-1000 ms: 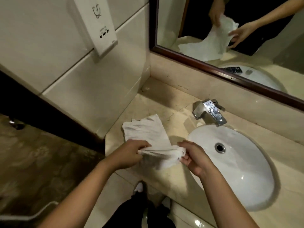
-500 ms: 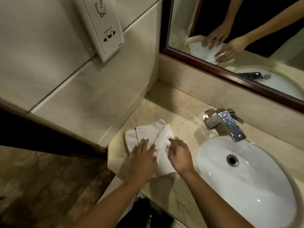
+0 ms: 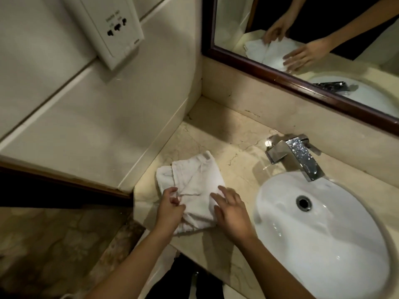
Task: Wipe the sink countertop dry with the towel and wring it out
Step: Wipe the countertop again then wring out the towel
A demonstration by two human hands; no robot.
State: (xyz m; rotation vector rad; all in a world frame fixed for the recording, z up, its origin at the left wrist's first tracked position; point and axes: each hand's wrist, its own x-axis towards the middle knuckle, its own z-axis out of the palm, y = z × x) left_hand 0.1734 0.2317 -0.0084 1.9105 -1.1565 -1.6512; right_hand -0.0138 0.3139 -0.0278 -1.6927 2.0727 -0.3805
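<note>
A white towel [image 3: 192, 182] lies folded on the beige marble countertop [image 3: 235, 147], left of the white oval sink basin [image 3: 336, 244]. My left hand [image 3: 170, 209] pinches the towel's near left edge with curled fingers. My right hand [image 3: 232, 214] lies flat on the towel's near right part, fingers spread. The towel's near portion is hidden under both hands.
A chrome faucet [image 3: 295, 157] stands behind the basin. A dark-framed mirror [image 3: 302, 87] runs along the back wall and reflects my hands and the towel. A white socket panel [image 3: 112, 29] hangs on the left wall. The counter's left end [image 3: 138, 190] drops to the patterned floor.
One second ago both hands held the towel bunched above the counter edge. The towel now lies folded flat on the counter, with the left hand pinching its edge and the right hand flat on it.
</note>
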